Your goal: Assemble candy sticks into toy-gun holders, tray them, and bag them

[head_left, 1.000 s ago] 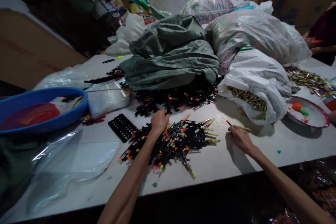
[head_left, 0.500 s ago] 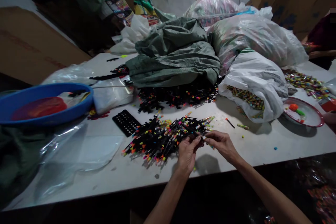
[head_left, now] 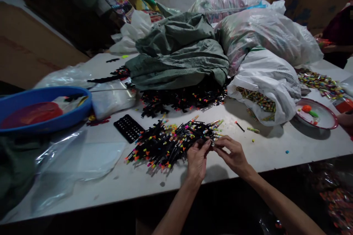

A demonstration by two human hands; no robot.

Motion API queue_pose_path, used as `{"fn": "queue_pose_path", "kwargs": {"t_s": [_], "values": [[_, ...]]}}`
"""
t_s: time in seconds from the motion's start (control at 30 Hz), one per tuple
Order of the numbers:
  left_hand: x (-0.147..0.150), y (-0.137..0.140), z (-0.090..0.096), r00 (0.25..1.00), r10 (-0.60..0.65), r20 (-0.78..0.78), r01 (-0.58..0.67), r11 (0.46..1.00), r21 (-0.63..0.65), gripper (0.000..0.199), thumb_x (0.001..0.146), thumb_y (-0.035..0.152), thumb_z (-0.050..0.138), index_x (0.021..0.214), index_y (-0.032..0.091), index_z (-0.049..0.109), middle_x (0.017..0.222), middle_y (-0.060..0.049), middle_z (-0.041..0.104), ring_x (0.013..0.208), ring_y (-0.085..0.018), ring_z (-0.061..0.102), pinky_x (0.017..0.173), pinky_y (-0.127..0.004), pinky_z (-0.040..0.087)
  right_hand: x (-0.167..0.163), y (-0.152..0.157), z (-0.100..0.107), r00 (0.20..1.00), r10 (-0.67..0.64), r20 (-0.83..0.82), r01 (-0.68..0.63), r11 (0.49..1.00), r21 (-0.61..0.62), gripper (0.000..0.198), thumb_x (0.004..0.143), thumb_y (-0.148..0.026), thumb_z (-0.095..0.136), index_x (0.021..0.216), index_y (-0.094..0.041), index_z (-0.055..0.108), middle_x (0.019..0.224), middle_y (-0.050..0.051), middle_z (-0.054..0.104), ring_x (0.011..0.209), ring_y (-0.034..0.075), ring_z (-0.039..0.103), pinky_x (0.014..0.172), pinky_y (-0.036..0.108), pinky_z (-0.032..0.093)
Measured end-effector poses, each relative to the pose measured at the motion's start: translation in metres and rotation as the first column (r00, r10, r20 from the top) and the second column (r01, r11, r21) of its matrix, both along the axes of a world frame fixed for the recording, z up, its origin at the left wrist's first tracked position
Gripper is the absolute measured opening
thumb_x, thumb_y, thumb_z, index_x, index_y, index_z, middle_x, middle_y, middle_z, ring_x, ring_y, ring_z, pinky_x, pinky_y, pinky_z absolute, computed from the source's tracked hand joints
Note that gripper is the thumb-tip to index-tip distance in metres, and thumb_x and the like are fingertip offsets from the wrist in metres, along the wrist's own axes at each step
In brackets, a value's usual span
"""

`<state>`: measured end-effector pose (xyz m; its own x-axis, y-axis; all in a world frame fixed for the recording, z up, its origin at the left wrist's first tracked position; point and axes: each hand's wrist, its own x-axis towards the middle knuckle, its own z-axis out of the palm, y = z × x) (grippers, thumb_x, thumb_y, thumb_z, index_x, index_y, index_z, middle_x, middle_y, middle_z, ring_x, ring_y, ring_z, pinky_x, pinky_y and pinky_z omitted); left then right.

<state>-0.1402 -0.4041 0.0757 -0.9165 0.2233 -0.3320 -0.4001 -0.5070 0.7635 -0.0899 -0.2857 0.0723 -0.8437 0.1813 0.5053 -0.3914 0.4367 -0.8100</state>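
My left hand (head_left: 197, 159) is closed, thumb against fingers, on a thin black plastic piece; most of it is hidden by the fingers and the pile behind. Close beside it my right hand (head_left: 233, 156) pinches thumb and fingers together at the piece's near end. What sits in that pinch is too small to make out. Just beyond both hands, to the left, lies a heap of black plastic pieces (head_left: 162, 145) with orange, yellow and pink tips. Some clear tubes with coloured contents poke out of the heap's far right side.
A black perforated tray (head_left: 128, 128), clear plastic bags (head_left: 82, 158) and a blue basin (head_left: 79, 93) lie leftward. Behind are a green sack (head_left: 179, 64) and a white bag (head_left: 270, 80) of small tubes. A red-rimmed plate (head_left: 328, 123) stands right, near another person's hand.
The camera view has shifted slightly, so the table contents sit a little further left. Both hands stay together over the heap's near right edge, with the right fingers slightly re-posed.
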Motion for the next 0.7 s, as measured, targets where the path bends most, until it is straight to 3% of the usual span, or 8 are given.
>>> {"fn": "queue_pose_path", "kwargs": {"t_s": [0.07,0.17,0.3,0.37,0.43,0.53,0.6,0.7], "values": [[0.001,0.003,-0.001,0.999,0.038,0.003,-0.038,0.999,0.016,0.034,0.050,0.018,0.083,0.079,0.014,0.066,0.078,0.000,0.065,0.073,-0.011,0.059,0.071,-0.023,0.048,0.001,-0.001,-0.003,0.998,-0.039,-0.045,0.042,0.996,0.077,0.014,0.083,-0.013,0.059,0.093,-0.019,0.066,0.089,0.007,0.065,0.083,0.016,0.061,0.073,0.028,0.052],[0.003,0.007,-0.003,0.999,0.049,-0.005,-0.049,0.999,0.019,0.032,0.051,0.018,0.083,0.078,0.014,0.067,0.079,0.000,0.066,0.074,-0.011,0.059,0.072,-0.023,0.048,0.003,-0.003,-0.009,0.997,-0.069,-0.037,0.072,0.993,0.095,0.012,0.084,-0.014,0.059,0.092,-0.019,0.066,0.088,0.007,0.065,0.083,0.016,0.062,0.073,0.029,0.053],[0.004,0.008,-0.007,0.997,0.074,-0.011,-0.074,0.997,0.009,0.030,0.053,0.019,0.082,0.079,0.014,0.069,0.079,-0.001,0.067,0.073,-0.012,0.060,0.069,-0.022,0.048,0.001,-0.005,-0.012,0.998,-0.069,-0.005,0.069,0.996,0.058,0.011,0.084,-0.017,0.058,0.090,-0.019,0.067,0.088,0.008,0.065,0.084,0.017,0.062,0.074,0.031,0.052],[0.004,0.007,-0.007,0.998,0.068,0.001,-0.068,0.998,0.014,0.028,0.054,0.020,0.081,0.079,0.014,0.069,0.079,-0.002,0.068,0.073,-0.012,0.060,0.069,-0.023,0.048,-0.003,-0.004,-0.010,0.997,-0.048,0.058,0.049,0.998,-0.028,0.008,0.083,-0.021,0.061,0.087,-0.018,0.068,0.084,0.007,0.065,0.080,0.017,0.061,0.071,0.030,0.052],[0.003,0.006,-0.007,0.997,0.078,-0.001,-0.078,0.997,0.008,0.028,0.055,0.022,0.081,0.080,0.014,0.070,0.079,-0.003,0.069,0.074,-0.013,0.061,0.072,-0.024,0.048,-0.008,-0.002,-0.007,0.982,0.029,0.188,0.006,0.983,-0.183,0.012,0.081,-0.028,0.065,0.087,-0.018,0.068,0.080,0.005,0.063,0.073,0.015,0.059,0.065,0.027,0.050],[0.000,0.002,-0.007,0.992,0.121,-0.033,-0.122,0.991,-0.054,0.028,0.054,0.024,0.082,0.078,0.015,0.071,0.081,-0.004,0.069,0.076,-0.014,0.061,0.072,-0.024,0.047,-0.014,0.002,-0.001,0.891,0.237,0.387,-0.095,0.931,-0.352,0.028,0.082,-0.038,0.063,0.100,-0.018,0.065,0.075,0.001,0.059,0.060,0.010,0.052,0.053,0.022,0.046],[-0.002,-0.002,-0.008,0.992,0.105,-0.067,-0.112,0.989,-0.098,0.028,0.054,0.025,0.083,0.078,0.015,0.071,0.081,-0.004,0.069,0.076,-0.014,0.061,0.071,-0.024,0.046,-0.015,0.003,0.003,0.825,0.343,0.449,-0.180,0.913,-0.366,0.033,0.084,-0.042,0.058,0.106,-0.018,0.062,0.071,-0.001,0.055,0.055,0.008,0.048,0.048,0.020,0.043],[-0.005,-0.008,-0.009,0.995,0.047,-0.092,-0.057,0.992,-0.112,0.028,0.055,0.025,0.083,0.078,0.015,0.071,0.082,-0.005,0.068,0.080,-0.015,0.060,0.073,-0.024,0.046,-0.013,0.000,0.005,0.783,0.407,0.471,-0.245,0.897,-0.369,0.030,0.087,-0.043,0.053,0.098,-0.017,0.061,0.071,-0.002,0.052,0.052,0.007,0.048,0.047,0.019,0.041]]}}
